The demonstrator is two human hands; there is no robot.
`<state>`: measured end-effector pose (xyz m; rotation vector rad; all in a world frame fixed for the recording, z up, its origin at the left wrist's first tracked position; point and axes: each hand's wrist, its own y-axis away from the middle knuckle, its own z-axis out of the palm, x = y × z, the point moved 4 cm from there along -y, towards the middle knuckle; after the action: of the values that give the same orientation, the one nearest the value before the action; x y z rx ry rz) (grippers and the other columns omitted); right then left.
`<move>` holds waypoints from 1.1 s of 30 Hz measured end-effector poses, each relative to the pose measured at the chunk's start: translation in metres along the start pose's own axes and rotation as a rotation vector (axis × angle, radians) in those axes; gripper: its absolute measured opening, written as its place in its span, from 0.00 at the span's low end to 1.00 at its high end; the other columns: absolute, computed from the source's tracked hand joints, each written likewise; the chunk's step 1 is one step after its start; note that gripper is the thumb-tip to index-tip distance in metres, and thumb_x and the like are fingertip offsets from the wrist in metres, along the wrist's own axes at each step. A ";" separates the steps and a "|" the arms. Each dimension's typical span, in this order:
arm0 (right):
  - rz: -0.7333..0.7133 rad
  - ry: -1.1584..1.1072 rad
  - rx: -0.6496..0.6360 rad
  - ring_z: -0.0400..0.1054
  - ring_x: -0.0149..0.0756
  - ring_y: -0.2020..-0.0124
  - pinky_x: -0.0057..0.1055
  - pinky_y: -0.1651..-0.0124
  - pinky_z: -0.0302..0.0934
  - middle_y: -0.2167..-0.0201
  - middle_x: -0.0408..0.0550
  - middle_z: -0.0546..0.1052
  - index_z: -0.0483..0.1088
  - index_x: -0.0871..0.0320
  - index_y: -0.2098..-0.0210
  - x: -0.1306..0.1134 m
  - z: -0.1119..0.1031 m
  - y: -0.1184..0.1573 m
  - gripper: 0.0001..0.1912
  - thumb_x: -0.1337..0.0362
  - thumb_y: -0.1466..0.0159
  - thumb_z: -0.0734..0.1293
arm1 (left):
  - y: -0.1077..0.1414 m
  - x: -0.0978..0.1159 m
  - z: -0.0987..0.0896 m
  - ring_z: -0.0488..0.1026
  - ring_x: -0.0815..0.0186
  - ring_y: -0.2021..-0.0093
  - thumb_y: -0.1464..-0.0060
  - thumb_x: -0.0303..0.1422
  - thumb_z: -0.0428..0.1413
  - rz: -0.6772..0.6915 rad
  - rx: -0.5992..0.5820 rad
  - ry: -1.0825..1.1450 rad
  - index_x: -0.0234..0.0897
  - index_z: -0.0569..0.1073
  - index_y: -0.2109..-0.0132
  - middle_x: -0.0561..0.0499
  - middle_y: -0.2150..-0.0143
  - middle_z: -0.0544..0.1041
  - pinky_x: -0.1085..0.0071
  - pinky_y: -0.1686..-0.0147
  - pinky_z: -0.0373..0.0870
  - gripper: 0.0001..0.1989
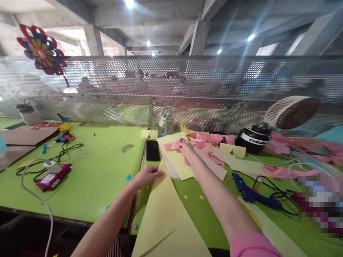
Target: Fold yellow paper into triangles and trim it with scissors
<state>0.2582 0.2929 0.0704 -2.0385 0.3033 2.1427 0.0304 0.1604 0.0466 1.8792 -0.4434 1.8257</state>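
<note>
My left hand [151,175] pinches the top corner of a large pale yellow paper [171,217], which is folded over and reaches down to the bottom of the view. Farther forward, my right hand [185,147] is at a small pink cut paper [173,145] lying over a stack of yellow sheets [184,171]; its fingers look closed on the pink piece. More pink paper pieces [200,137] are heaped just right of that hand. A black phone [153,150] lies between the stack and the left part of the table.
A blue glue gun [257,196] with a black cable lies at right, near a black bottle [254,137] and a fan [293,111]. A clear bottle [166,121] stands by the mesh partition [112,85]. At left are a purple power strip [53,177], cables and brown sheets [29,135].
</note>
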 end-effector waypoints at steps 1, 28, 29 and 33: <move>0.010 0.049 -0.014 0.70 0.41 0.52 0.45 0.52 0.68 0.47 0.52 0.71 0.67 0.58 0.45 0.000 0.000 0.001 0.19 0.58 0.33 0.65 | 0.000 0.000 0.000 0.74 0.64 0.72 0.58 0.54 0.63 0.001 0.000 -0.004 0.32 0.78 0.66 0.48 0.69 0.80 0.70 0.69 0.68 0.26; -0.101 0.652 -0.326 0.70 0.40 0.53 0.44 0.52 0.68 0.48 0.52 0.72 0.68 0.58 0.47 -0.014 -0.020 0.072 0.18 0.58 0.33 0.65 | 0.000 0.009 -0.007 0.73 0.63 0.69 0.50 0.37 0.58 -0.014 0.165 -0.248 0.35 0.76 0.64 0.52 0.71 0.76 0.72 0.69 0.65 0.10; -0.083 0.603 -0.358 0.70 0.39 0.53 0.43 0.53 0.68 0.48 0.52 0.72 0.68 0.58 0.47 -0.016 -0.020 0.073 0.18 0.58 0.33 0.65 | -0.004 0.011 -0.012 0.74 0.60 0.65 0.51 0.35 0.59 -0.006 0.222 -0.260 0.36 0.76 0.64 0.51 0.70 0.77 0.71 0.67 0.66 0.08; 0.010 0.453 -0.466 0.71 0.37 0.56 0.41 0.55 0.69 0.51 0.51 0.73 0.68 0.58 0.48 -0.019 -0.019 0.082 0.17 0.57 0.33 0.64 | -0.022 0.029 -0.033 0.70 0.53 0.48 0.55 0.29 0.63 0.070 0.448 -0.265 0.39 0.74 0.51 0.45 0.56 0.77 0.68 0.55 0.66 0.21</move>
<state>0.2560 0.2096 0.0912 -2.7804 -0.1551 1.8579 0.0163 0.1996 0.0726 2.4525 -0.1958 1.8382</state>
